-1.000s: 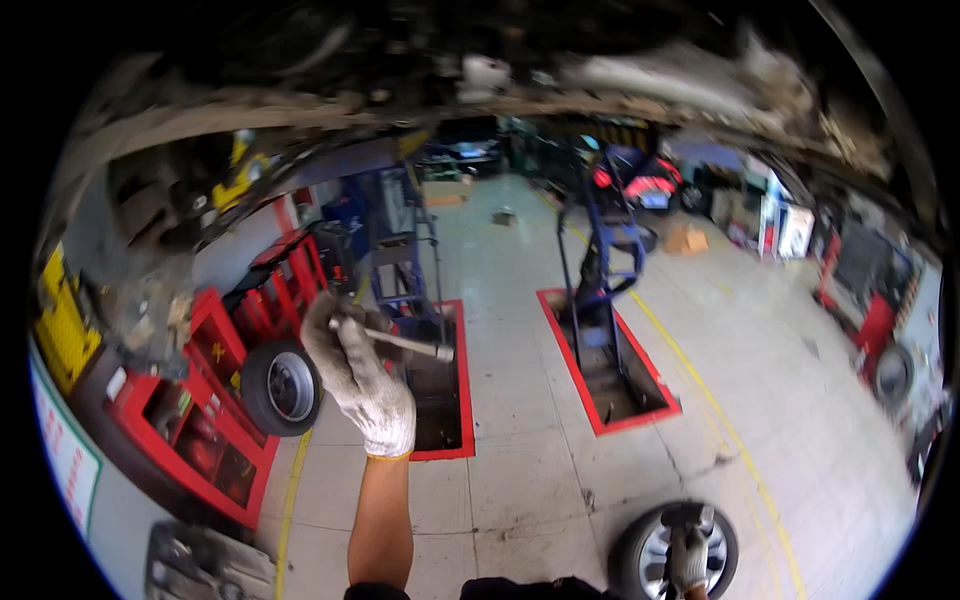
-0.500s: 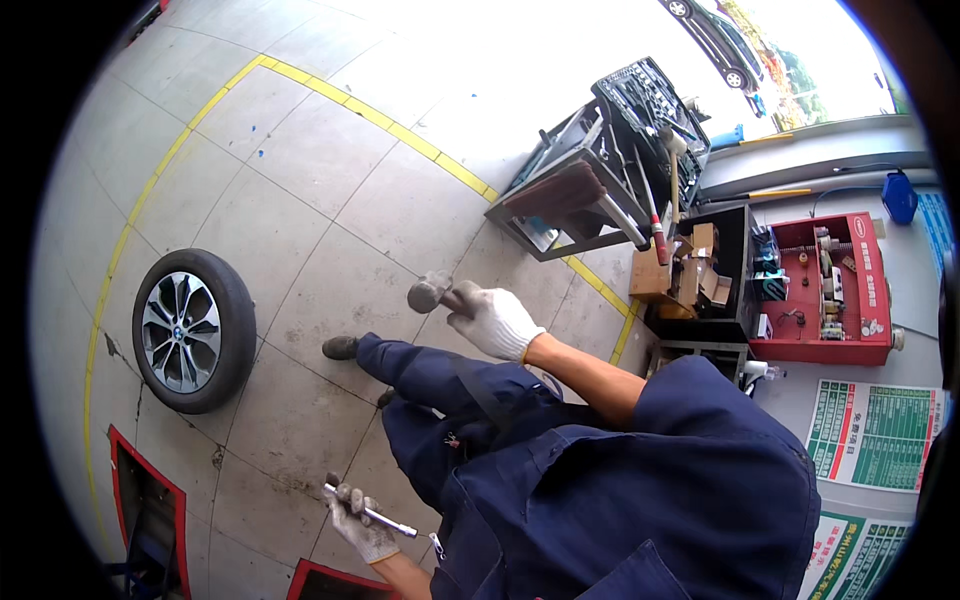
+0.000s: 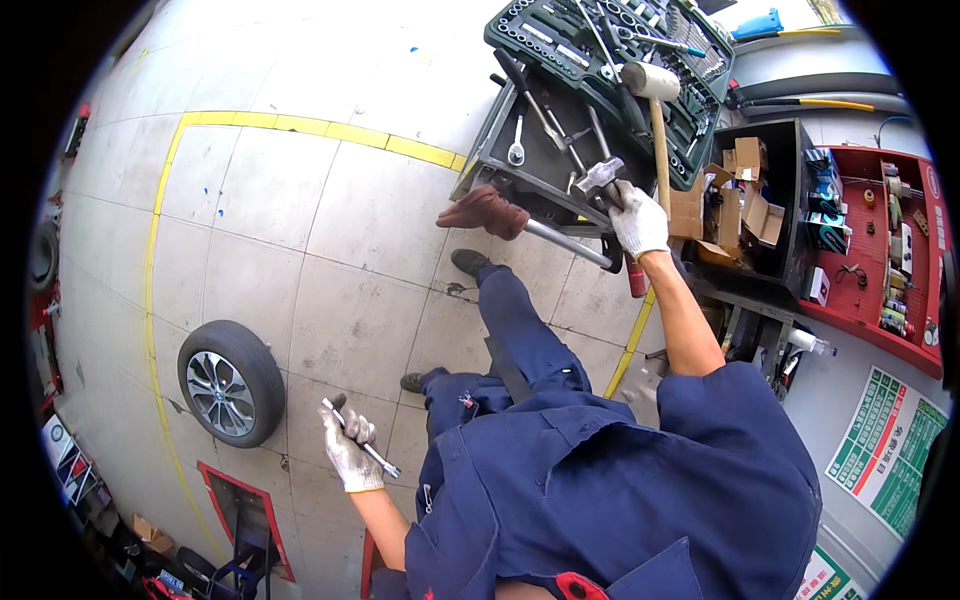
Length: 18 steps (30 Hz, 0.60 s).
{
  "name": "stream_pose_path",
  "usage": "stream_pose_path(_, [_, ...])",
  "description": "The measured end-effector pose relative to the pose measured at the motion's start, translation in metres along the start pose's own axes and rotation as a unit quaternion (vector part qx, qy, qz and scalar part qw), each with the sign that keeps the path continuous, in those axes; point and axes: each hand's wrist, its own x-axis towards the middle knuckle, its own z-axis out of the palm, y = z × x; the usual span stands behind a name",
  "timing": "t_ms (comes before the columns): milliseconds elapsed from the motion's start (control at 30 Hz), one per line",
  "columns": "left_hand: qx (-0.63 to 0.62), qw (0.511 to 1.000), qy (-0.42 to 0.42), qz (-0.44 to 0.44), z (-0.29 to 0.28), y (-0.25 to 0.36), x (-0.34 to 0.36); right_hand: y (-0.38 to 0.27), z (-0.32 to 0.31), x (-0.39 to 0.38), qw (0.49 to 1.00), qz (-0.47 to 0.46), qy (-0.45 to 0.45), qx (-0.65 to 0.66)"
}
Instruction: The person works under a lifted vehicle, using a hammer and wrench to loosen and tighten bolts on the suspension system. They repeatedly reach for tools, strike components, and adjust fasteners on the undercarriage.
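Gloved in white, my right hand [image 3: 638,218] grips a hammer [image 3: 600,174] by its handle, close below the metal head. The hammer is over the near side of a black tool cart [image 3: 543,175]; I cannot tell whether it touches the cart. Lower left, my gloved left hand [image 3: 350,445] is closed around a slim silver socket extension bar [image 3: 378,456], whose ends stick out on both sides of the fist. Near the right hand lie a white-headed mallet [image 3: 651,82], a ratchet [image 3: 516,150] and an open socket set case [image 3: 548,42]. A brown cloth [image 3: 484,212] hangs on the cart's handle.
A wheel with tyre [image 3: 232,384] is on the tiled floor at left, inside a yellow line [image 3: 322,128]. A red-framed floor opening [image 3: 243,520] is nearer. On the right are a black bin with cardboard boxes [image 3: 765,215] and a red wall-side tray [image 3: 868,255].
My right hand has carried the hammer from above the floor to over the tool cart. I have moved closer to the cart. My left hand still holds the bar.
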Motion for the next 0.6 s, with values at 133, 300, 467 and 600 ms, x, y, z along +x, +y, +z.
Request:
stream_pose_path(133, [0.145, 0.988, -0.026, 0.034, 0.124, 0.016, 0.004, 0.031, 0.028, 0.032, 0.999, -0.009, 0.040, 0.014])
stream_pose_path(300, [0.208, 0.975, -0.026, 0.071, 0.176, 0.012, -0.010, 0.011, 0.000, 0.067, 0.996, -0.054, 0.075, 0.012])
stream_pose_path(467, [0.233, 0.969, 0.029, 0.077, 0.173, -0.003, -0.050, -0.050, 0.007, 0.121, 0.927, -0.366, 0.038, 0.071])
stream_pose_path(600, [0.184, 0.976, 0.082, 0.082, 0.144, -0.029, -0.109, -0.008, -0.070, 0.147, 0.842, -0.537, 0.033, -0.035])
